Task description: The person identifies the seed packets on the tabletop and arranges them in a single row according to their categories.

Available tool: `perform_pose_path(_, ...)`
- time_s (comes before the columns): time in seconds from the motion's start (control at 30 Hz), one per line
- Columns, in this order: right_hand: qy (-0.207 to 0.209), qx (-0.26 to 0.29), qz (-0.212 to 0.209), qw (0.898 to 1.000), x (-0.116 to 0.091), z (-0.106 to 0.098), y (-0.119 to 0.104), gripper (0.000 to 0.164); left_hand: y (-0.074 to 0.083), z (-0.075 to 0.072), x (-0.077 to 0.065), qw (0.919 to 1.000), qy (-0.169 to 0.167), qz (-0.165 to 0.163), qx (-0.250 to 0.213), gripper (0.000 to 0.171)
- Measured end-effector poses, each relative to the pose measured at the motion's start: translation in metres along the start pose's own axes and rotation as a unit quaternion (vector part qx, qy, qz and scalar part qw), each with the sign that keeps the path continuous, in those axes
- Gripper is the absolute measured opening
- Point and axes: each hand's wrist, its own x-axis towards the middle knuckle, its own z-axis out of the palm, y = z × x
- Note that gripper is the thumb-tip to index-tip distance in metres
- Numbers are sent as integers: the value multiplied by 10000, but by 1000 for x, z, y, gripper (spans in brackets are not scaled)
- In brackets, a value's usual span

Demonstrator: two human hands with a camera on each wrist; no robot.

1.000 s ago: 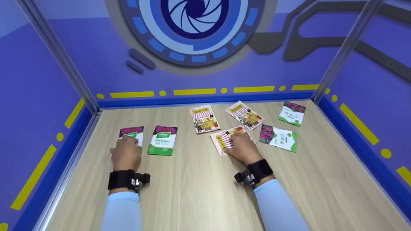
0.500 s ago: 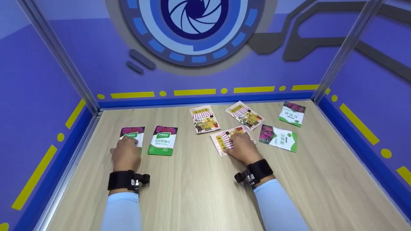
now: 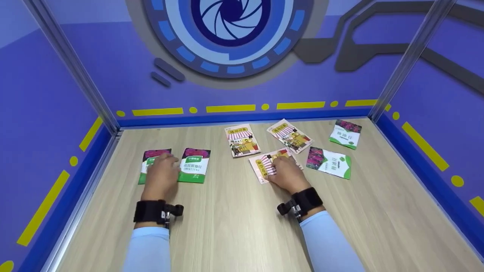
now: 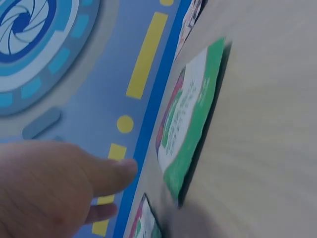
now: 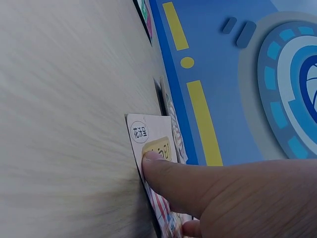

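Shifted left hand rightward, empty with fingers apart, just left of inner green packet pointing lengthwise forward.

pkts: smooth, semi-gloss | tbltop: wood-look, matt | posts: metal | slvs: cloth

At mid-left of the head view, your partly covered flower seed packet lies face up; beside it, your second flower seed packet shows magenta blooms above white and green. Right of centre, your pink awning-print packet lies face up, slanted, label end leftward.
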Motion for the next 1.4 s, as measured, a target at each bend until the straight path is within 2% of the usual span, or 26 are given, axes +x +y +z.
perform_pose_path(0.1, -8, 5, -13, 10000, 0, 1, 0, 56, 12, 8, -1, 9993, -230, 292, -65, 41)
perform_pose_path(0.17, -13, 8, -19, 10000, -1, 0, 1, 57, 19, 14, -2, 9982, -337, 490, 61, 41)
perform_pose_path(0.27, -34, 33, -2, 10000, -1, 0, 1, 58, 26, 22, -3, 9965, -440, 621, 345, 41)
perform_pose_path(0.37, -31, 38, -9, 10000, 0, -1, 1, 57, 29, 27, -3, 9960, -502, 520, 534, 42)
perform_pose_path(0.5, -2, -4, -43, 10000, 1, -1, 1, 55, 28, 30, -2, 9964, -529, 362, 551, 43)
perform_pose_path(0.67, 14, -23, -73, 10000, 1, -1, 1, 54, 26, 31, 0, 9964, -468, 379, 591, 43)
perform_pose_path(1.4, 42, 3, -86, 10000, 0, 0, 2, 56, 16, 27, -1, 9960, -197, 116, 862, 47)
